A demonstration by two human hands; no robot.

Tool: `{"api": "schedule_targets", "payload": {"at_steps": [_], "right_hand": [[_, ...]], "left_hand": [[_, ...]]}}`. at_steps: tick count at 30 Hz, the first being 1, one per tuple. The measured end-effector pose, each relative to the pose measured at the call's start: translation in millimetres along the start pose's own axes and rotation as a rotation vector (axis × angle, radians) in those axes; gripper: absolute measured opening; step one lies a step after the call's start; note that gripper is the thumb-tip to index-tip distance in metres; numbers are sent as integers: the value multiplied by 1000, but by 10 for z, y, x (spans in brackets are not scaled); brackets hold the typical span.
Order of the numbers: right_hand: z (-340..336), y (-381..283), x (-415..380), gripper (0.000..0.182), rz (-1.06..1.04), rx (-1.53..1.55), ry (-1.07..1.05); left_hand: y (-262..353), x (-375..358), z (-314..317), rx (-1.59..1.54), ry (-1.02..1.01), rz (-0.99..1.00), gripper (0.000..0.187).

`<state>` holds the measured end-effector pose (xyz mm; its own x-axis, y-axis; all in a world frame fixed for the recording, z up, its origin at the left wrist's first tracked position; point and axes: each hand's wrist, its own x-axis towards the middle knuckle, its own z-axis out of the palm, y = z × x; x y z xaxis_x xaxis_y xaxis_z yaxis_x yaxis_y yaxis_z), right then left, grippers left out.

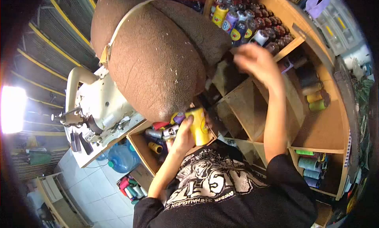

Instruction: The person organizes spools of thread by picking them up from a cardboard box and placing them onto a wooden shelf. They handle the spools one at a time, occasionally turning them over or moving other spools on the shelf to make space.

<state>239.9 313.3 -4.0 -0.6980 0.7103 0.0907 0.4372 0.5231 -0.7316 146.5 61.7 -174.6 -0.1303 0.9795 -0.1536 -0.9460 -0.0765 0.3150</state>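
Observation:
A large yellow thread spool is in my left hand, the thumb on its near side and fingertips showing at its far side. More spools in purple, red and grey lie just beside and below this hand in an open wooden drawer. My right hand is raised at the upper right, near the edge of a brown textured piece and below the upright thread spools. Motion blurs its fingers, so whether it holds anything cannot be made out.
A white sewing machine stands at the left on its table. Wooden compartments fill the right, some with coloured spools. A blue water jug and another group of spools are near the tiled floor.

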Motion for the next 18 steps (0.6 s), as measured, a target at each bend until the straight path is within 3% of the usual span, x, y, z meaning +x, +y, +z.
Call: {"api": "schedule_targets", "payload": {"at_steps": [3, 5, 7, 8, 11, 12, 15, 18], "right_hand": [[248, -124, -714, 39, 264, 336, -545], [703, 325, -1110, 46, -120, 394, -462], [856, 381, -1301, 49, 3, 586, -434], [851, 323, -1388, 45, 421, 793, -461], [1035, 354, -1513, 45, 484, 1005, -300], [1012, 398, -1516, 45, 596, 1054, -352], [800, 504, -1451, 45, 262, 717, -206], [462, 351, -1308, 46, 16, 373, -168]], "left_hand": [[-27, 144, 227, -61, 35, 100, 51], [-78, 215, 353, -81, 112, 190, 50], [-94, 275, 310, -149, 3, 182, 49], [-130, 280, 303, -142, -12, 199, 50], [-213, 282, 300, -125, -52, 201, 58], [-239, 276, 255, -78, -65, 197, 60], [-251, 233, 143, 82, -139, 220, 68], [-94, 111, 283, 278, 9, 85, 61]]}}
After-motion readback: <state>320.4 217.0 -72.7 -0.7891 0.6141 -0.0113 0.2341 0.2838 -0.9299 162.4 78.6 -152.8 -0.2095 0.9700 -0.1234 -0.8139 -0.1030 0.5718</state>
